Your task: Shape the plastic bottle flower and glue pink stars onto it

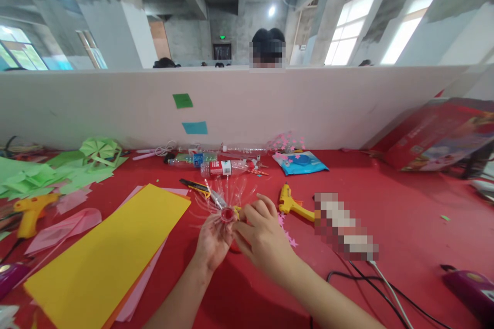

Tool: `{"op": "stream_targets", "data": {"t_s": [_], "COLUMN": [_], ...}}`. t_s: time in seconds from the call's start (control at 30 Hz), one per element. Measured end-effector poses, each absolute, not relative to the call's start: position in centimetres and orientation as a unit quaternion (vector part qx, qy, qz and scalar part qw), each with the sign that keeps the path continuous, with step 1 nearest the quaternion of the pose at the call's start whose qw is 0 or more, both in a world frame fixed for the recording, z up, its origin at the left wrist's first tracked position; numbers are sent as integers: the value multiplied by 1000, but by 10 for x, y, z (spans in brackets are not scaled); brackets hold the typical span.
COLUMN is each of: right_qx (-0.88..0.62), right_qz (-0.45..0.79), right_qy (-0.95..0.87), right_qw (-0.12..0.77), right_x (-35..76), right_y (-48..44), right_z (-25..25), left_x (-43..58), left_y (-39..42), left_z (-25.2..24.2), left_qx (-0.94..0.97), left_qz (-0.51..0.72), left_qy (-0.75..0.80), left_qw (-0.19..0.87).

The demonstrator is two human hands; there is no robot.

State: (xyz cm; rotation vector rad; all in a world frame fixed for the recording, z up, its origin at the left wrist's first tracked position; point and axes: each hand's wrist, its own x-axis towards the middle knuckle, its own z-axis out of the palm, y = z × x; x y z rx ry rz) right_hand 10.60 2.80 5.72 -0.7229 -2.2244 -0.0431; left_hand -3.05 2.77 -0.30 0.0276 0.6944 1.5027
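A clear plastic bottle top (227, 214), cut into thin strips that fan outward, is held above the red table with its round neck facing me. My left hand (214, 239) grips it from below and the left, fingers closed around the neck. On the other side, my right hand (266, 234) has its thumb and fingers curled in against the bottle's right edge; its fingertips are partly hidden there. Just behind the strips lies a utility knife (195, 185), beside scissors with yellow handles (236, 212) that are mostly covered by the bottle and my hand.
Yellow paper (116, 247) lies left, with green paper pieces (50, 172) beyond. A yellow glue gun (295, 204) rests right, near a power strip (345, 226) and cables. Plastic bottles (221, 168) and a blue packet (301, 162) sit before the white partition (247, 108).
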Motion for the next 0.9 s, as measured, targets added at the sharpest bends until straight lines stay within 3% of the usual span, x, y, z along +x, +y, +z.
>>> {"op": "stream_targets", "data": {"t_s": [0.5, 0.9], "right_qx": [-281, -318], "right_qz": [-23, 18], "right_qy": [-907, -854], "right_qw": [312, 411], "right_x": [100, 110], "right_y": [31, 26], "right_z": [43, 66], "left_x": [-26, -27], "left_y": [29, 26], "left_z": [-4, 6], "left_qx": [29, -28], "left_qz": [678, 670], "left_qy": [273, 332], "left_qw": [682, 663]}}
